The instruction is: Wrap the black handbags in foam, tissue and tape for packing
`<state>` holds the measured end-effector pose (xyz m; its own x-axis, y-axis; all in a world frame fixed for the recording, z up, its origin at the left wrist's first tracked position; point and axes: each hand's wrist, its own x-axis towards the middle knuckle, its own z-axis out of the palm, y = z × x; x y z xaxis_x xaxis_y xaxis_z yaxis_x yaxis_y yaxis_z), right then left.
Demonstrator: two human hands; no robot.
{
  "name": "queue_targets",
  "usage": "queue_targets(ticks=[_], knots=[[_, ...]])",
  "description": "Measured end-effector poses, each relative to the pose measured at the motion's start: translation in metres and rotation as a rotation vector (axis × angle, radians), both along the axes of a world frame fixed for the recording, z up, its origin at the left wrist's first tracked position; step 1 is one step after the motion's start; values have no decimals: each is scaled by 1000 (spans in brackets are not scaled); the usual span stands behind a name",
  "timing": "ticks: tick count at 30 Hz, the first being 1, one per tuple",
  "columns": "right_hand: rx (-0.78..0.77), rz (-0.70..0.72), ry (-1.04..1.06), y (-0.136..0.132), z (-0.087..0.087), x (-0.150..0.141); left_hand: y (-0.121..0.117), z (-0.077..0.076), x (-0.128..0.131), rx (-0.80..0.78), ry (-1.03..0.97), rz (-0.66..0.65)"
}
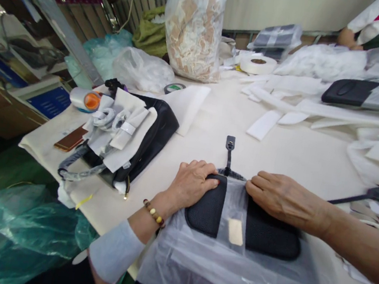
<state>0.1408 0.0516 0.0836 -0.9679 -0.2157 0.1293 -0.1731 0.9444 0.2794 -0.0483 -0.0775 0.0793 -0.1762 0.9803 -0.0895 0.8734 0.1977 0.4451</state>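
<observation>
Head view: flat black grained bag (261, 229) on translucent plastic film (200, 266) at cream fabric-topped counter (213, 122), pinched at upper edge by left grip (191, 183); curled right grip (271, 196) alongside, closure unclear. Probably light, softly padded, slippery on film; best held by top corners.

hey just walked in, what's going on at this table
A person has both bare hands on a black textured item with a translucent band around its middle. The left hand is at the left end of its far edge, the right hand farther right; how firmly they grip is unclear. A black strap tab lies beyond, and clear plastic spreads in front. To the left is a black handbag with white wrapping on it.
</observation>
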Motion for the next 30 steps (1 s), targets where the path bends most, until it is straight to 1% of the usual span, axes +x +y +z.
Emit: queue_targets(ticks=[3,5,7,9,11,13,15,16,19,21,22,24,25,26,27,28,29,30], knots=[[-7,-61,-32,-5,2,-2,0,0,-1,4,5,-9],[-26,-153,-24,-11,5,-1,-1,-1,-2,22,6,-15],[-62,-243,41,-20,7,1,-3,-1,-3,43,-1,-21],[-125,-273,108,-31,7,2,-4,-1,-4,66,-6,-31],[-205,-291,108,-44,5,0,-4,-1,-4,78,1,-48],[-291,-397,45,-53,1,-4,-4,0,-4,72,25,-65],[-347,-519,-16,-56,-1,-11,-4,1,-4,53,61,-80],[-362,-558,-38,-55,0,-15,-4,1,-4,41,81,-88],[-344,-608,-39,-49,14,-19,-2,4,-4,16,145,-118],[-316,-643,2,-53,26,-9,1,9,-4,25,185,-136],[-309,-643,59,-61,31,1,1,14,-4,40,202,-140],[-326,-596,246,-90,33,29,-6,27,-2,92,222,-129],[-356,-553,387,-110,28,47,-14,34,-1,123,229,-107],[-402,-533,498,-133,18,66,-27,41,1,176,233,-71],[-481,-549,530,-157,4,85,-44,47,4,241,230,-30],[-546,-558,551,-181,-14,103,-66,50,7,308,233,22],[-630,-568,572,-204,-34,117,-90,50,12,471,203,65],[-747,-600,531,-225,-54,127,-116,45,18,566,159,58]])
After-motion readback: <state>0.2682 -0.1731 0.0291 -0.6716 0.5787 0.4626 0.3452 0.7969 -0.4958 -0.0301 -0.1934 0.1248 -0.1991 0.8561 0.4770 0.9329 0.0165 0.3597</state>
